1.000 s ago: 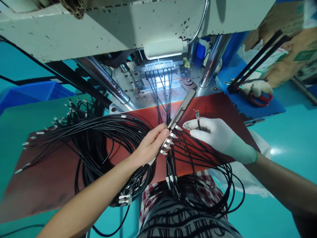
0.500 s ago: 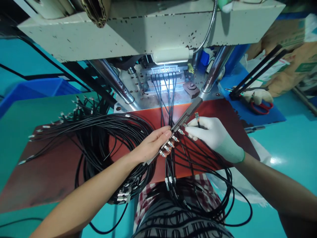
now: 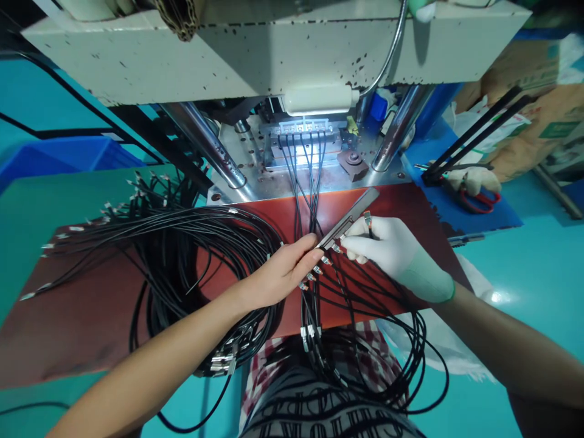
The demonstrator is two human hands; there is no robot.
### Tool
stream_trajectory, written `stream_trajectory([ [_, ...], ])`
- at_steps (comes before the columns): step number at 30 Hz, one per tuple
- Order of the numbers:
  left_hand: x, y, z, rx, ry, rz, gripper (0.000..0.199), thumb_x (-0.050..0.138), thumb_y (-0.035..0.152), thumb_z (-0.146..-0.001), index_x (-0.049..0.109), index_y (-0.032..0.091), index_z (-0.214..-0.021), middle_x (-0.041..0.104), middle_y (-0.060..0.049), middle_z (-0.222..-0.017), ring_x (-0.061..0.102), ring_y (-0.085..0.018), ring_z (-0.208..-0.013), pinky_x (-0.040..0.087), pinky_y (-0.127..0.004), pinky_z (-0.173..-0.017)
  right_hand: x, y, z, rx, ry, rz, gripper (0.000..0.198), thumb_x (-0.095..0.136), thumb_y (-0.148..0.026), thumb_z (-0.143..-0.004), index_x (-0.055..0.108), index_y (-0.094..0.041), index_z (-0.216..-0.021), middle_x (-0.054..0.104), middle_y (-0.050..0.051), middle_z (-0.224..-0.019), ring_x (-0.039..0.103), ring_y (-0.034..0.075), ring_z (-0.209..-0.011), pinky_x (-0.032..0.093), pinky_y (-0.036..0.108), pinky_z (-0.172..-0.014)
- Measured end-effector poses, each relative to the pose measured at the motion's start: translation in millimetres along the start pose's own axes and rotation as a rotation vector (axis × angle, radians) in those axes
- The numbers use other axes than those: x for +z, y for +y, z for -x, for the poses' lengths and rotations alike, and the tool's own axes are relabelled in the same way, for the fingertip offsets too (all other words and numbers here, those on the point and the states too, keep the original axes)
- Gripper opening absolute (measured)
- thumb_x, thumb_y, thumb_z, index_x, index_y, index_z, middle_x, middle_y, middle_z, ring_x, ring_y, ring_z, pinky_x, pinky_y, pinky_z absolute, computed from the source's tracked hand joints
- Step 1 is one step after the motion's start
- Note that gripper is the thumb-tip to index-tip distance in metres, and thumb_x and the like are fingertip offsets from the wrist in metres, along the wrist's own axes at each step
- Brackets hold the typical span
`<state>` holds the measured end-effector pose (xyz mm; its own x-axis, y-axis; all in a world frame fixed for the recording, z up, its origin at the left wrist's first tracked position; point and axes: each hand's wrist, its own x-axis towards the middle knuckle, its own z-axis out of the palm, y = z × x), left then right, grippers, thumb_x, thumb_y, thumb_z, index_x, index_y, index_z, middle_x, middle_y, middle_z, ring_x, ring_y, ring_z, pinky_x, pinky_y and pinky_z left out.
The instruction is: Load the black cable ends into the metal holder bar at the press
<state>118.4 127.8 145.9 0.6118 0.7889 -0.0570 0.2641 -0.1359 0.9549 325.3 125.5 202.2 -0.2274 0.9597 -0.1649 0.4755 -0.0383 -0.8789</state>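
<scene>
In the head view, grips a slim metal bar (image 3: 358, 207) in the bare left hand (image 3: 287, 266), with thumb and fingers closed on its nearer part. Slants it away to the right, above a red-brown board (image 3: 410, 207). Shows a row of metal connectors (image 3: 325, 260) along its near edge, just beside the left thumb. Pinches a small cable end (image 3: 342, 239) between the drawn-together fingertips of the white-gloved right hand (image 3: 381, 243), close against the bar; cannot tell whether touching it. Carries a second cable end (image 3: 367, 216) upright at the gloved fingers. Has a large bundle of black cables (image 3: 219, 222) to the left, and a lit fixture (image 3: 300, 155) beyond the bar.
</scene>
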Motion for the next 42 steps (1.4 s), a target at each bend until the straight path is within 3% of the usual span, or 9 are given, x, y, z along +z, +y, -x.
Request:
stream_trajectory([
  [3,0.2,-1.4,-1.5,-0.032,0.031,0.026,0.035,0.038,0.046,-0.096,0.042,0.017,-0.077,0.036,0.004,-0.068,0.036,-0.008,-0.061,0.031,-0.021,-0.054,1.2,4.8,3.0,-0.027,-0.014,0.023,0.029,0.056,-0.028,-0.087,0.052,-0.016,-0.061,0.055,-0.003,-0.061,0.052,0.011,-0.063,0.036,0.023,-0.058],
  [6,-0.2,-4.6,-3.6,-0.063,0.054,0.138,0.038,0.039,0.049,-0.095,0.042,0.017,-0.076,0.039,0.004,-0.067,0.039,-0.008,-0.060,0.034,-0.020,-0.053,2.0,13.5,7.6,-0.051,0.098,-0.054,0.030,0.044,-0.036,-0.096,0.057,-0.017,-0.078,0.059,0.000,-0.074,0.055,0.011,-0.072,0.040,0.023,-0.066],
  [11,-0.3,-3.2,-4.7,-0.107,0.032,0.285,0.038,0.045,0.051,-0.092,0.044,0.017,-0.076,0.042,0.005,-0.065,0.043,-0.007,-0.057,0.038,-0.018,-0.050,1.2,28.7,8.8,-0.101,0.313,-0.221,0.036,0.034,-0.047,-0.100,0.056,-0.018,-0.100,0.051,-0.004,-0.059,0.037,0.008,-0.046,0.030,0.024,-0.048],
  [16,0.7,-4.0,-5.0,-0.122,0.010,0.453,0.038,0.048,0.053,-0.091,0.044,0.017,-0.077,0.046,0.005,-0.064,0.046,-0.007,-0.052,0.042,-0.018,-0.045,0.3,26.1,3.8,-0.101,0.180,-0.108,0.034,0.032,-0.044,-0.101,0.056,-0.020,-0.098,0.040,-0.007,-0.048,0.040,0.011,-0.045,0.034,0.024,-0.053],
  [22,0.0,-5.5,-5.3,-0.116,0.009,0.462,0.039,0.047,0.053,-0.091,0.044,0.018,-0.076,0.046,0.005,-0.063,0.048,-0.007,-0.053,0.042,-0.017,-0.045,-2.4,17.0,-7.2,-0.170,-0.039,0.214,0.030,0.037,-0.025,-0.097,0.043,-0.019,-0.069,0.047,-0.001,-0.070,0.043,0.012,-0.067,0.034,0.025,-0.064],
  [27,-0.4,-6.2,-5.1,-0.124,-0.028,0.460,0.039,0.045,0.055,-0.091,0.043,0.019,-0.077,0.047,0.005,-0.064,0.047,-0.008,-0.053,0.041,-0.018,-0.045,-4.7,7.8,-12.2,-0.047,-0.183,0.030,0.031,0.038,-0.032,-0.097,0.049,-0.017,-0.073,0.054,0.000,-0.076,0.047,0.013,-0.072,0.038,0.024,-0.068],
  [34,-3.4,-3.0,-5.3,0.013,0.013,-0.009,0.034,0.036,0.046,-0.096,0.042,0.018,-0.078,0.036,0.005,-0.068,0.037,-0.009,-0.061,0.033,-0.021,-0.055,-12.4,6.4,-20.2,-0.005,-0.327,0.002,0.028,0.047,-0.032,-0.093,0.053,-0.016,-0.070,0.059,0.001,-0.074,0.051,0.014,-0.070,0.040,0.026,-0.068],
  [39,-0.9,-2.1,-5.2,-0.005,0.043,0.011,0.034,0.036,0.046,-0.096,0.039,0.019,-0.075,0.034,0.005,-0.065,0.035,-0.009,-0.060,0.030,-0.022,-0.054,-13.0,10.7,-18.8,-0.002,-0.248,0.084,0.034,0.046,-0.039,-0.093,0.057,-0.015,-0.072,0.061,0.002,-0.075,0.055,0.016,-0.071,0.042,0.027,-0.067],
  [42,-0.2,-3.6,-6.0,-0.013,0.049,0.072,0.036,0.035,0.048,-0.095,0.038,0.019,-0.074,0.036,0.005,-0.067,0.037,-0.010,-0.061,0.032,-0.022,-0.054,-10.2,14.5,-7.0,-0.092,0.064,0.276,0.026,0.050,-0.038,-0.092,0.064,-0.017,-0.089,0.064,0.004,-0.085,0.058,0.017,-0.076,0.044,0.028,-0.068],
])
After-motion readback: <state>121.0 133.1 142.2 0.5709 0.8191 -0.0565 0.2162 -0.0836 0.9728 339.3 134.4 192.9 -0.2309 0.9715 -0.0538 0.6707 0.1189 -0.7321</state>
